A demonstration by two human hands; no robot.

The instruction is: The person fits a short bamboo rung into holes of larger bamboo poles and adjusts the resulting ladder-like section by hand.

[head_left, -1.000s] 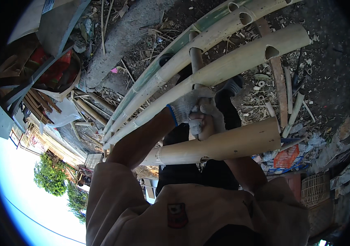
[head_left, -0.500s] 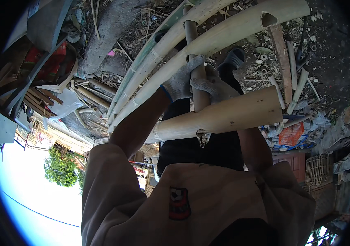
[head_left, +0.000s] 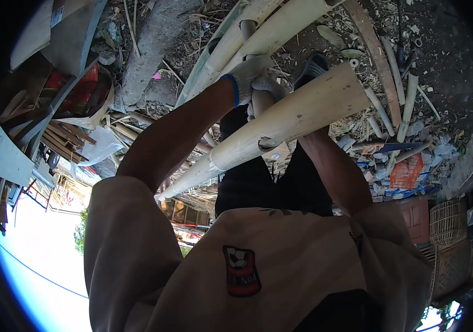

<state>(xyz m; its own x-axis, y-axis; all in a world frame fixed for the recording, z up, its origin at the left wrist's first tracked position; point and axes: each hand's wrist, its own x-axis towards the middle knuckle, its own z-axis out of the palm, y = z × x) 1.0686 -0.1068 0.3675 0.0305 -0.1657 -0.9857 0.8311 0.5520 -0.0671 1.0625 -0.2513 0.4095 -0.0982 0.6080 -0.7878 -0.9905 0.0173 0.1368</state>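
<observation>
Both my hands wear pale knit gloves and are close together on a thin bamboo crosspiece [head_left: 262,102]. My left hand [head_left: 246,78], with a blue cuff, is closed round its far part, beside a thick bamboo pole [head_left: 289,32]. My right hand [head_left: 270,87] is wrapped round the crosspiece nearer me; its wrist is hidden behind a second thick bamboo pole [head_left: 308,110]. This near pole slants across above my thighs and has a hole [head_left: 267,144] cut in its side. The crosspiece runs from the far poles toward the near one; their joint is hidden.
Beyond lies another bamboo pole [head_left: 217,60]. Bamboo offcuts [head_left: 408,108] and a long wooden strip [head_left: 379,66] lie at right. An orange plastic crate [head_left: 406,170] and a woven basket [head_left: 448,221] stand farther right. A sandalled foot [head_left: 311,69] is near the near pole's end.
The near pole has tilted, its right end moving up and away from me. Both hands have shifted farther away along with the crosspiece, and the far poles have moved upward in view.
</observation>
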